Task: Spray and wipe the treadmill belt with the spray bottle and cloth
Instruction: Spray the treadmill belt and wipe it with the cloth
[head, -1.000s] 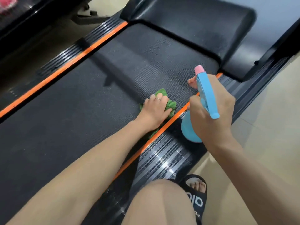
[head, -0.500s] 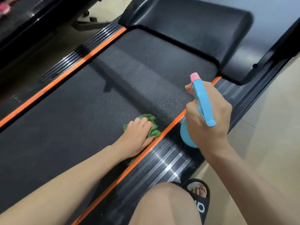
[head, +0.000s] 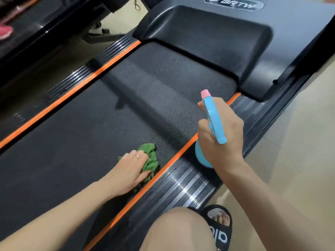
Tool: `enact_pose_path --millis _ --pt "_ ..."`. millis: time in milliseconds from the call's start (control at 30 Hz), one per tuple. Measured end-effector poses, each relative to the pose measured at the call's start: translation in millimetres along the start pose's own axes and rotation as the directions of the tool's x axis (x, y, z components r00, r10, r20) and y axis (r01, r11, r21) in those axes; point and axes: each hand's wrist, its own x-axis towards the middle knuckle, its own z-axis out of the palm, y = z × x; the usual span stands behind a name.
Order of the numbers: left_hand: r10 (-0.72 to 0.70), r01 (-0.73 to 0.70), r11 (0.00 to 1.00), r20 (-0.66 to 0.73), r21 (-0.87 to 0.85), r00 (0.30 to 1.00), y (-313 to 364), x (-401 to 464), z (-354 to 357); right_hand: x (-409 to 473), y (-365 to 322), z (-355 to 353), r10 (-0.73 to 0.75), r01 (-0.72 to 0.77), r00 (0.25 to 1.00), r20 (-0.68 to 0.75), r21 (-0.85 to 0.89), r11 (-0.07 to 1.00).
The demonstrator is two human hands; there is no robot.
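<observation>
Two hands work over the treadmill belt [head: 112, 113], a dark, finely dimpled mat edged by orange stripes. The left hand [head: 129, 172] lies flat, fingers fairly straight, pressing a crumpled green cloth [head: 149, 156] onto the belt just beside the right-hand orange stripe [head: 174, 158]. The right hand [head: 222, 138] grips a smooth light-blue spray bottle [head: 212, 120] with a pink nozzle, held above the ribbed, glossy side rail [head: 183, 185]. A rounded black motor cover [head: 204, 40] closes the belt's far end; a black sandal [head: 220, 230] rests on the tiled floor.
</observation>
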Motion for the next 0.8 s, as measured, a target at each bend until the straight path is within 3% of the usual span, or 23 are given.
enact_pose_path --millis 200,267,367,400,433,533,600,700,800 --pt "-0.081 0.082 0.997 -0.122 -0.002 0.989 2.2 76.7 7.8 1.1 1.6 5.2 -0.009 0.008 0.999 -0.037 -0.023 1.000" --pt "-0.210 0.202 0.977 -0.162 -0.068 0.964 2.5 116.2 4.4 1.3 1.4 5.0 -0.025 0.025 0.999 -0.035 -0.021 0.999" --pt "-0.497 0.475 0.865 -0.141 -0.162 0.856 10.8 160.3 -2.3 1.2 0.8 4.5 -0.036 0.035 0.999 -0.040 -0.019 0.999" --pt "-0.514 0.490 0.854 -0.135 -0.177 0.847 16.3 162.2 -4.6 1.1 0.9 3.9 -0.044 0.043 0.998 -0.036 -0.014 0.999" --pt "-0.473 0.447 0.874 -0.123 -0.191 0.872 20.6 154.7 -6.4 0.8 1.0 3.2 -0.051 0.051 0.998 -0.030 -0.007 0.999" --pt "-0.134 0.120 0.975 -0.067 -0.186 0.989 28.3 90.8 -7.2 0.3 4.2 1.4 -0.063 0.064 0.998 -0.024 0.013 0.998" --pt "-0.022 0.022 0.985 0.001 -0.170 1.000 27.8 50.2 -6.9 -0.9 4.8 1.9 -0.064 0.065 0.998 -0.026 0.017 0.998" --pt "-0.022 0.017 0.993 -0.045 -0.118 0.999 24.0 51.1 2.4 0.8 3.5 4.0 -0.037 0.036 0.999 -0.023 -0.015 0.999" --pt "-0.123 0.108 0.988 -0.145 -0.107 0.982 21.9 94.1 10.1 4.0 1.9 7.3 -0.035 0.035 0.999 -0.020 -0.010 0.999"
